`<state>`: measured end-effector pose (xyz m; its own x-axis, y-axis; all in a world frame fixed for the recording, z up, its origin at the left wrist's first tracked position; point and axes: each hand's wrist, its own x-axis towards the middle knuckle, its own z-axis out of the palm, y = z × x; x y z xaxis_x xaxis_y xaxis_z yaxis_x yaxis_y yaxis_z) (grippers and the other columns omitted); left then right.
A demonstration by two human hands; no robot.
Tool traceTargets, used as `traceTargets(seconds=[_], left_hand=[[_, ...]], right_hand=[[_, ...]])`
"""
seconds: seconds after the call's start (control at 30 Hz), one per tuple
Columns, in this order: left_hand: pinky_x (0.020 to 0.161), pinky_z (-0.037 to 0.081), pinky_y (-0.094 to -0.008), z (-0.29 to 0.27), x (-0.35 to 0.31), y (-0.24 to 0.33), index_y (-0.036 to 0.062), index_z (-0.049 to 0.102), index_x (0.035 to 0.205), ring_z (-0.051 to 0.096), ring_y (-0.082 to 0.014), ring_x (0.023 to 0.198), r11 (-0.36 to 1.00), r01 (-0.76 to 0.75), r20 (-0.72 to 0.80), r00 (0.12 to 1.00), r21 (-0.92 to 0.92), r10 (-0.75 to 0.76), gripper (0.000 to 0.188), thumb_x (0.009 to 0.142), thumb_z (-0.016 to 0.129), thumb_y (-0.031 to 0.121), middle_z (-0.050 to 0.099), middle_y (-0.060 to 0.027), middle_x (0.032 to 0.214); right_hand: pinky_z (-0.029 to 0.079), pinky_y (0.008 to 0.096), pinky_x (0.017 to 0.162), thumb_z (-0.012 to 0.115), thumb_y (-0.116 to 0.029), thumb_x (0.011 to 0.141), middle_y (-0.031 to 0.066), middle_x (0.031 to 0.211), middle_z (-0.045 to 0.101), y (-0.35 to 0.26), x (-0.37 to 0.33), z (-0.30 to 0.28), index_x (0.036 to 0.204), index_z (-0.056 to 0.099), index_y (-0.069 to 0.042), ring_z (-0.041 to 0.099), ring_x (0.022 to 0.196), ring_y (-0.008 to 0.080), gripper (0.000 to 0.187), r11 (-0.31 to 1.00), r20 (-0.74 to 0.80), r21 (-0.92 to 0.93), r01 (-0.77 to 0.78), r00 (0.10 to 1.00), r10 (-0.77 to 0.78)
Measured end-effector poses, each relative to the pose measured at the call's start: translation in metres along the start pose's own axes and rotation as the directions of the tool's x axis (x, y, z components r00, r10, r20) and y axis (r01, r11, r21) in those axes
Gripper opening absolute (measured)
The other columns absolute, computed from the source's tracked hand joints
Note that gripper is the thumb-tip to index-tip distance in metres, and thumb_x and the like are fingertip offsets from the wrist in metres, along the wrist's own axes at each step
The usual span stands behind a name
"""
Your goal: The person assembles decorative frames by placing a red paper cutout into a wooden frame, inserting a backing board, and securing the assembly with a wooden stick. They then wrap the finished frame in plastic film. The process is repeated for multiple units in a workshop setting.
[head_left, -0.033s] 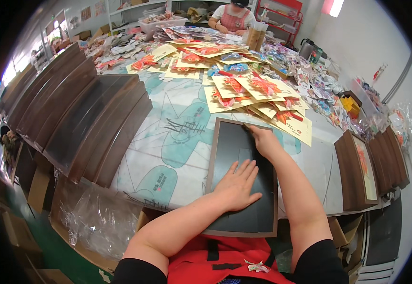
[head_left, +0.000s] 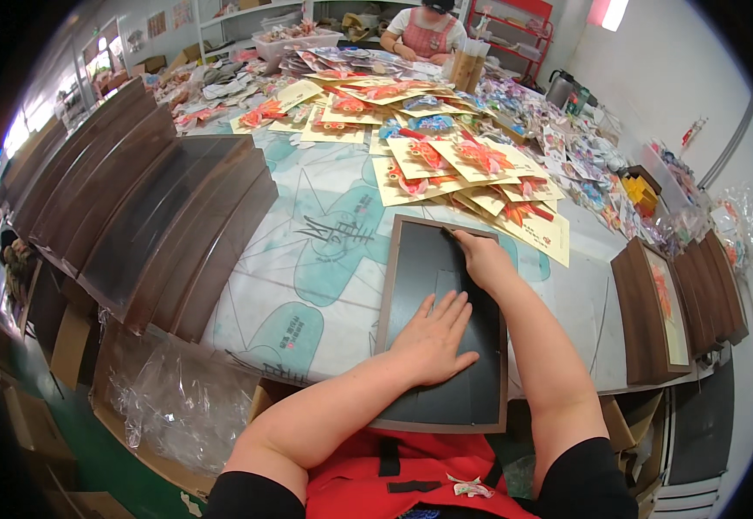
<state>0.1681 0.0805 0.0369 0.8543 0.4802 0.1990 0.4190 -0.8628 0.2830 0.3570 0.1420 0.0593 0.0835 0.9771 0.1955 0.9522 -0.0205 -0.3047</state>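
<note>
A brown picture frame (head_left: 391, 285) lies back up at the table's front edge, its black backing board (head_left: 420, 259) showing. Flat on the middle of that board rests my left hand (head_left: 435, 339), fingers stretched out and thumb apart. My right hand (head_left: 484, 259) is closed at the far edge of the frame, near its right corner. A thin dark tip pokes out from its fingers against the rim; what it belongs to is hidden. Just beyond the frame lies a loose pile of cream cards (head_left: 480, 162) with red goldfish pictures.
Brown frames (head_left: 177, 216) stand in a leaning row on the left; several more (head_left: 645, 311) stand at the right, one with a goldfish picture. Clear plastic wrap (head_left: 177, 398) fills a carton below the left edge. Across the littered table sits another person (head_left: 428, 39) in a checked apron.
</note>
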Motion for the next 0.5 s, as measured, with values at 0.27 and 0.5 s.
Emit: traceTargets(seconds=[0.27,0.5], left_hand=[[0.115,0.017,-0.0462,-0.002,0.001,0.002,-0.0054,0.03,0.142,0.022,-0.0325,0.141,1.0,0.003,0.012,1.0,0.018,-0.003,0.078,0.09,0.046,0.051,0.028,-0.0209,0.149],[0.115,0.016,-0.0466,-0.003,0.001,0.001,-0.0035,0.028,0.143,0.021,-0.0326,0.141,1.0,0.004,0.018,1.0,0.025,-0.004,0.078,0.09,0.045,0.052,0.027,-0.0202,0.15]], right_hand=[[0.052,0.0439,0.07,0.053,-0.002,0.082,0.0165,0.089,0.057,-0.011,-0.013,0.015,0.137,0.042,-0.024,0.064,0.078,0.037,0.061,0.934,0.009,-0.354,0.043,0.999,-0.042],[0.05,0.0425,0.069,0.057,-0.02,0.089,0.0138,0.085,0.056,-0.034,-0.018,-0.004,0.13,0.053,-0.04,0.061,0.08,0.0315,0.045,0.995,0.017,-0.018,0.103,0.995,-0.102]])
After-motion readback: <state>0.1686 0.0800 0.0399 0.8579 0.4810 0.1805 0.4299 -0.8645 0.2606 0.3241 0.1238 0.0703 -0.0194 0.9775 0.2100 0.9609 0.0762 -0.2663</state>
